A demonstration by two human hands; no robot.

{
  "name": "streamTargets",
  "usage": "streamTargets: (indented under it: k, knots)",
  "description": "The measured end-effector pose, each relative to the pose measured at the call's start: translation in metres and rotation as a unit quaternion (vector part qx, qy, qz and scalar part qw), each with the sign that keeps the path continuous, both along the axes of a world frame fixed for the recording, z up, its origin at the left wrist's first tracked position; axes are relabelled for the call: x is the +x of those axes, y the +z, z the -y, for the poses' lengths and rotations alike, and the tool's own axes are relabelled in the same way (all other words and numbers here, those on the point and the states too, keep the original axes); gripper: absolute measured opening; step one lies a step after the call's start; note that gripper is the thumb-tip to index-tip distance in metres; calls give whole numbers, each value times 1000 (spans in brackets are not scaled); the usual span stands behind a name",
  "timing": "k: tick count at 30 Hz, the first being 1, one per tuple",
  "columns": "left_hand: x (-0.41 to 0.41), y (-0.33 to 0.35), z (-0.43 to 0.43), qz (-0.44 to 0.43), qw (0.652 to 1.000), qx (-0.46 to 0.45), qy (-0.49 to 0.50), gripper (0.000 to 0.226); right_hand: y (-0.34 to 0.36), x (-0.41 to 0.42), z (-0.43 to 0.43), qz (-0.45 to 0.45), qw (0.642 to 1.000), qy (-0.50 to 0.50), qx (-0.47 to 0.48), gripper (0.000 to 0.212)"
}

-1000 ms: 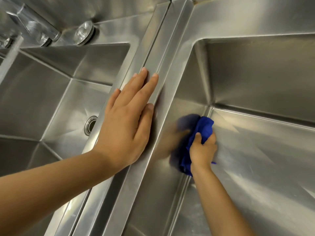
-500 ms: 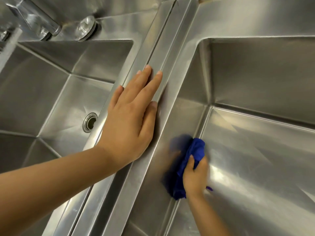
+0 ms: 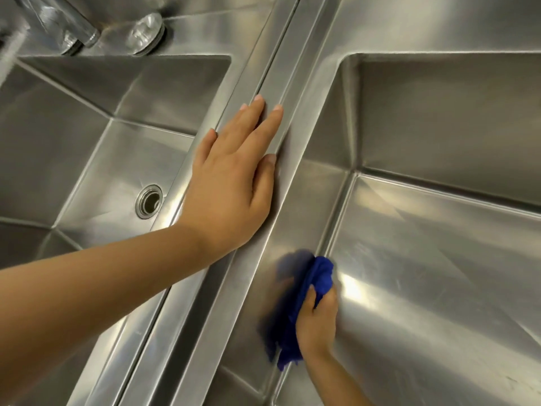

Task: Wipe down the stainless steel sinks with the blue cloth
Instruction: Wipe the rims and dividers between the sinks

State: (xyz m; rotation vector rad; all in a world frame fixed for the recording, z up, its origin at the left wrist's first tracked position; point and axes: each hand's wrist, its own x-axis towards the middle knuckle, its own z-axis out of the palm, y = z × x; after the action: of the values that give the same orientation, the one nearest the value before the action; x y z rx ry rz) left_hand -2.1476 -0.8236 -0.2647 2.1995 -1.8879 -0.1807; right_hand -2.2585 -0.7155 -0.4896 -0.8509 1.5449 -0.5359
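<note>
Two stainless steel sinks lie side by side. In the right sink (image 3: 439, 259), my right hand (image 3: 317, 320) grips the bunched blue cloth (image 3: 317, 276) and presses it against the basin's left wall, down where the wall meets the floor. The steel mirrors the cloth as a dark blue blur. My left hand (image 3: 231, 183) lies flat with straight fingers on the raised divider (image 3: 292, 83) between the basins. The left sink (image 3: 87, 156) has a round drain (image 3: 149, 201) in its floor.
A chrome faucet base (image 3: 76, 33) and a round metal fitting (image 3: 146, 32) stand on the back ledge above the left sink. A thin stream of water (image 3: 11, 51) falls at the far left edge.
My right hand has slid the blue cloth toward me along the right basin's left wall. My left hand has stayed flat on the divider.
</note>
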Motion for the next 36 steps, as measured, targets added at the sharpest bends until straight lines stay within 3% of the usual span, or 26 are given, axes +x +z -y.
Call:
streamTargets:
  k: [3,6,9,12,17,23,27,30,33,36]
  knots:
    - [-1,1,0,2,1000,8,5,52,3,4,36,-4,1000,-12,6,25]
    - [-2,0,0,4,1000,8,7,52,30,7,57,23,996,-47,-74,27]
    - [-1,-1,1,7,1000,6,6,53,74,5,45,107,983,-52,-137,10]
    - [-1,-1,0,5,1000,5,7,53,75,5,43,114,977,-50,-175,17]
    - [-1,0,0,6,1000,7,3,53,41,16,72,49,988,-100,-105,9]
    - [-1,-3,1,-3,1000,-4,3,54,122,6,37,203,954,-95,-197,22]
    - [-2,-1,0,-3,1000,7,8,55,102,11,62,133,958,-97,-234,21]
    - [-1,0,2,-3,1000,13,7,55,80,17,88,86,976,-113,-167,10]
    - [-1,0,1,-8,1000,13,9,55,107,13,75,121,969,-111,-187,7]
    - [-1,0,1,-5,1000,9,6,55,146,7,44,184,945,-78,-259,22]
